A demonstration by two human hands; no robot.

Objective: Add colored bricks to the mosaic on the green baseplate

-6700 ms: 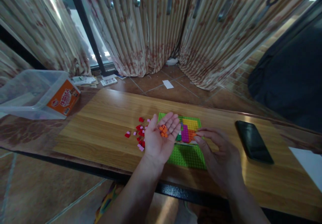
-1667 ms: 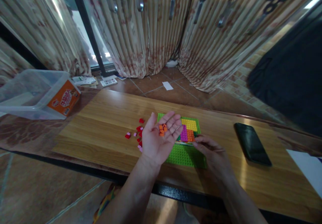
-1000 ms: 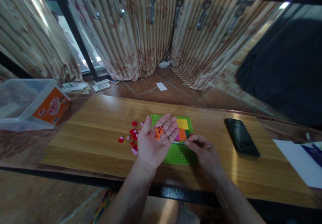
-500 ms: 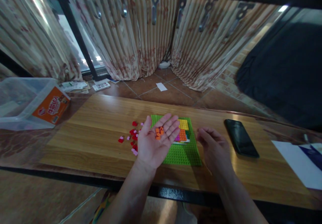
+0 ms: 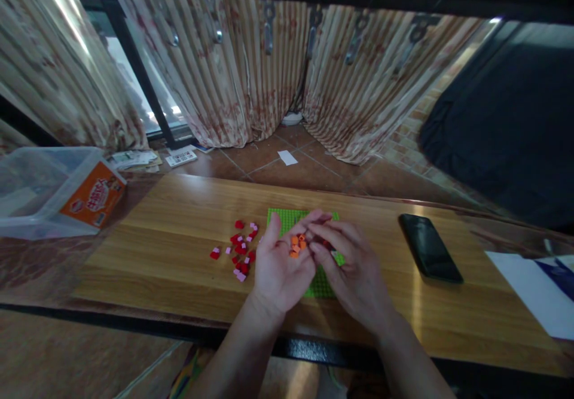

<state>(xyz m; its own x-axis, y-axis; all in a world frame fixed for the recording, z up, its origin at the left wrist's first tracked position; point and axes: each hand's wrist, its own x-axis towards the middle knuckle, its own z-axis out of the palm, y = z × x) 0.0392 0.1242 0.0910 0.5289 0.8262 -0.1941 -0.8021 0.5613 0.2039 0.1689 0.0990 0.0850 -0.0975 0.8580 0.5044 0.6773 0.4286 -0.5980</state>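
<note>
My left hand (image 5: pixel 282 267) is palm up over the baseplate, its fingers loosely cupped around several small orange toy bricks (image 5: pixel 296 245). My right hand (image 5: pixel 352 267) reaches in from the right, its curved thumb and index fingertip a little apart beside the bricks; no brick shows between them. Below both hands lies a green studded baseplate (image 5: pixel 287 215), with most of its surface and the bricks on it hidden. Loose red bricks (image 5: pixel 239 224) and pink bricks (image 5: pixel 241 277) are scattered on the table just left of my left hand.
The wooden table (image 5: pixel 156 237) has a black phone (image 5: pixel 430 248) right of my hands and white paper (image 5: pixel 520 291) off its right end. A clear plastic bin (image 5: pixel 49 189) with an orange label stands at the left. Curtains (image 5: pixel 251 76) hang beyond the table.
My right hand has moved left from beside the baseplate to the left palm, and its thumb and index finger have parted. My left hand has shifted slightly right with the orange bricks.
</note>
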